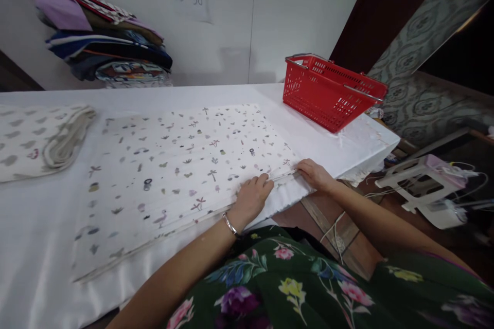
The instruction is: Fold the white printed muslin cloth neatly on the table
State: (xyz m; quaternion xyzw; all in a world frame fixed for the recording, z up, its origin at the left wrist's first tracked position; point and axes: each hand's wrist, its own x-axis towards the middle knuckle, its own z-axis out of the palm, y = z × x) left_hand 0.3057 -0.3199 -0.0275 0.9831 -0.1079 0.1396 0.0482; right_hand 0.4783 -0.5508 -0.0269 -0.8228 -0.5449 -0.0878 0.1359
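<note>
A white cloth (165, 175) printed with small palm trees, birds and leaves lies spread flat in layers on the white-covered table. My left hand (251, 198), with a silver bangle at the wrist, rests on its near edge with the fingers curled over the fold; the thumb is partly hidden. Further right, my right hand (314, 175) pinches the cloth's near right corner. A narrow strip of the edge runs between both hands, slightly raised and creased.
A folded cloth with grey spots (42, 139) lies at the left. Behind it stands a pile of folded fabrics (108, 36) against the wall. A red plastic basket (328, 92) sits at the back right of the table (366, 136). White sewing equipment (428, 185) is at the far right.
</note>
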